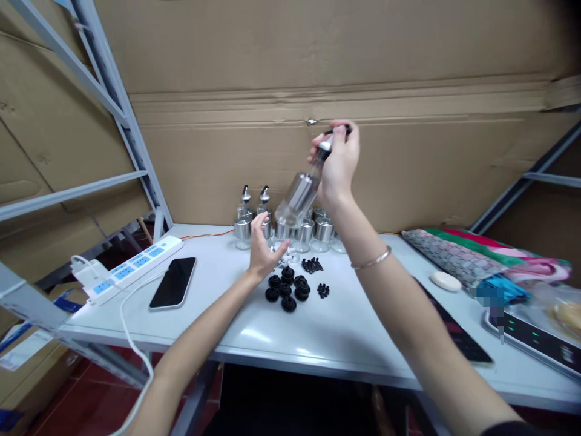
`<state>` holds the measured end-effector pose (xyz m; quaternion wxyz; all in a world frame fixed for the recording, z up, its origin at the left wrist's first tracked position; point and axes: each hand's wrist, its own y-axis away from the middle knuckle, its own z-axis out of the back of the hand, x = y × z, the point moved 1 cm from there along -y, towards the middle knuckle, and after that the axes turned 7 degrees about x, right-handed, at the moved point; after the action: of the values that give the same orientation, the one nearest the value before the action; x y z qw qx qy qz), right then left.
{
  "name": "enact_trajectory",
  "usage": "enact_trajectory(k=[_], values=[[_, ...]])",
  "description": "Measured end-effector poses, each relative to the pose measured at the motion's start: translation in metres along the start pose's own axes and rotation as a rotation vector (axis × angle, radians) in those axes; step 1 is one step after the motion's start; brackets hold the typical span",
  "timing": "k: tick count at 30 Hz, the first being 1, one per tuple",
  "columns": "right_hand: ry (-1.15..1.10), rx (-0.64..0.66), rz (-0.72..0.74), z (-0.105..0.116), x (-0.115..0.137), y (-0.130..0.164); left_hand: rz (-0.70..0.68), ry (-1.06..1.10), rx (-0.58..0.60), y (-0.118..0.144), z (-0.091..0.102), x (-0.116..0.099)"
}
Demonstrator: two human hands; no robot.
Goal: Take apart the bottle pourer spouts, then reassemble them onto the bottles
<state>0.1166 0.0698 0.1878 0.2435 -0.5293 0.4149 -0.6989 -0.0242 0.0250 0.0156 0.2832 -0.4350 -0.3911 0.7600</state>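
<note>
My right hand [341,166] is wrapped around the neck and pourer top of a glass oil bottle [299,192] with a metal sleeve. It holds the bottle tilted in the air, base down to the left, slightly blurred. Below and left of it, my left hand [263,249] is open, thumb and fingers apart, with nothing in it. Behind that hand stands a row of similar sleeved bottles [324,230], two at the left topped with a metal pourer [264,194]. Black ribbed stoppers [285,290], small black tubes [311,265], tiny black caps [323,290] and pale small parts [290,258] lie in front.
On the left are a phone [173,283] and a white power strip [136,268] with a cable. To the right lie a dark tablet-like device [458,330], a white oval object [445,281], a phone-like device [535,342] and colourful fabric [490,254]. Cardboard [218,157] walls the back.
</note>
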Motion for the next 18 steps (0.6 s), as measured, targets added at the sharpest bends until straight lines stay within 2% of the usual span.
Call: enact_trajectory(k=[3,7,10,14,18], values=[[-0.132,0.001,-0.114,-0.005,0.022,0.04,0.125,0.179,0.012,0.001,-0.01,-0.012],[-0.238,0.003,-0.217,-0.004,0.032,0.075,0.196,0.232,0.111,0.012,-0.005,-0.015],[-0.317,0.044,-0.279,0.0,0.029,0.084,0.196,0.166,0.162,0.017,0.001,-0.017],[-0.409,0.166,-0.347,0.002,0.033,0.087,0.24,0.145,0.248,0.016,0.001,-0.03],[-0.524,0.257,-0.389,0.006,0.043,0.087,0.357,0.311,0.475,0.009,0.007,-0.048]])
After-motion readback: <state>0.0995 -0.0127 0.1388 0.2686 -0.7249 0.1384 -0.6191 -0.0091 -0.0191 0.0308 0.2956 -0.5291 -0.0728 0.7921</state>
